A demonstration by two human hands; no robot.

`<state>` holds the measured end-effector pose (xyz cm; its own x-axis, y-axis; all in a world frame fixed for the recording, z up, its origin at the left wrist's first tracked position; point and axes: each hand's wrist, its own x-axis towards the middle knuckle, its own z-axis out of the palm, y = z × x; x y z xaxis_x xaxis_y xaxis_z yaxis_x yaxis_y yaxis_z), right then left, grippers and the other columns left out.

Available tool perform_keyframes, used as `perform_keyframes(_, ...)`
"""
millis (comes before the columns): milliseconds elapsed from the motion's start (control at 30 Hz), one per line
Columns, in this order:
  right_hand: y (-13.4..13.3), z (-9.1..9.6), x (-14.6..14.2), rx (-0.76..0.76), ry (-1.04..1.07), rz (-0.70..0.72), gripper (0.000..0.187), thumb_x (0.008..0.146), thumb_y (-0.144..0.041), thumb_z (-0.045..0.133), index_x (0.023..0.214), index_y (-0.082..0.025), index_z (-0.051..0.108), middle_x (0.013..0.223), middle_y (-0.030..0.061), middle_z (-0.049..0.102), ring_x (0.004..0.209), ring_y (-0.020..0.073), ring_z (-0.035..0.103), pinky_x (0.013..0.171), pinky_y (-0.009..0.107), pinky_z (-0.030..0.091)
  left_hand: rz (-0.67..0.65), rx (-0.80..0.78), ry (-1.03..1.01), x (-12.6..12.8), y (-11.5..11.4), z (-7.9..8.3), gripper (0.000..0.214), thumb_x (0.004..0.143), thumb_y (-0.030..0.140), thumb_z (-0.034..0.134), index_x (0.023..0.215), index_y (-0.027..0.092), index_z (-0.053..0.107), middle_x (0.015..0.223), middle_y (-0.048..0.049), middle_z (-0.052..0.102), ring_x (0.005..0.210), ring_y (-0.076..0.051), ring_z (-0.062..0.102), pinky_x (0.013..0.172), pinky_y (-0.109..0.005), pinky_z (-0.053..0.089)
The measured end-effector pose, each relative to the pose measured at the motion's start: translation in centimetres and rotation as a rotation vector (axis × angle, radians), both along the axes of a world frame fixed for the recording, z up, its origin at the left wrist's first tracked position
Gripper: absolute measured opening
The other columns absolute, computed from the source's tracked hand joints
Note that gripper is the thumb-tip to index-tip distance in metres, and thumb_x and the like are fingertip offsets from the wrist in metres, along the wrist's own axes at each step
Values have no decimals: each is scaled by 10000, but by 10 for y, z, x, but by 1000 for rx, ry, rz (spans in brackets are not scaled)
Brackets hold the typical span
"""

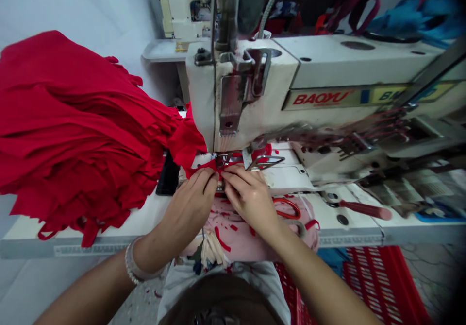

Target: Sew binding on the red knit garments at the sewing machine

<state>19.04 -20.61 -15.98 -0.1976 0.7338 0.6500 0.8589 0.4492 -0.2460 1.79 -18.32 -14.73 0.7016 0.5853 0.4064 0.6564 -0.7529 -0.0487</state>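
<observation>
At the needle area of a white sewing machine (pixel 255 116), both my hands press on a piece of red fabric (pixel 204 167). My left hand (pixel 194 196) has its fingers closed on the cloth, just left of the presser foot (pixel 223 160). My right hand (pixel 251 196) holds the same cloth from the right, its fingertips close to the foot. Under my fingers the cloth is mostly hidden. Red threads run down from the needle bar to the foot.
A large pile of red fabric pieces (pixel 80 135) covers the left side. Orange-handled scissors (pixel 289 208) lie on a pink cloth (pixel 255 237) with red scraps. A red-handled screwdriver (pixel 366 209) rests at the right. Below stands a red crate (pixel 386 286). Another machine (pixel 185 7) stands behind.
</observation>
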Motion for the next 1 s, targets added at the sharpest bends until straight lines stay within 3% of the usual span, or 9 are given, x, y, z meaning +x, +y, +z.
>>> perform_keyframes(500,1,-5,8,-32,-45,28,268,946,-146,494,1116,-116,698,1107,111,716,1000,222,641,846,394,524,-74,67,-25,-6,11,-1,354,910,47,451,1225,26,611,1232,-166,638,1138,-259,620,996,-384,558)
perform_keyframes(633,0,-2,5,29,-148,-1,260,930,-124,513,1106,-95,703,1097,116,713,987,247,634,803,399,535,-43,63,28,-2,10,4,345,916,47,444,1218,27,608,1208,-163,642,1118,-252,625,989,-364,558)
perform_keyframes(733,1,-1,0,119,-294,14,271,909,-60,493,1088,-21,692,1072,167,706,1010,272,621,812,392,545,-22,69,75,3,2,4,337,928,56,428,1223,22,589,1229,-171,630,1145,-247,614,1003,-349,545)
perform_keyframes(833,1,-1,4,181,-378,93,258,898,-26,478,1049,7,684,1061,198,696,1001,261,625,828,360,549,54,-19,110,8,-5,6,277,931,72,441,1157,68,601,1135,-139,650,1011,-222,657,856,-319,588)
perform_keyframes(900,1,-1,15,177,-369,146,252,903,-50,496,1079,-12,671,1071,188,693,961,240,637,811,343,551,46,-113,106,5,3,20,213,938,119,471,1099,104,611,1079,-112,649,912,-194,661,760,-290,586)
perform_keyframes(1000,5,3,43,129,-375,120,259,922,-126,512,1122,-44,656,1031,168,699,868,230,646,774,366,546,38,-139,-25,-28,50,70,181,940,244,538,1036,128,639,1048,-72,658,949,-152,637,848,-265,545)
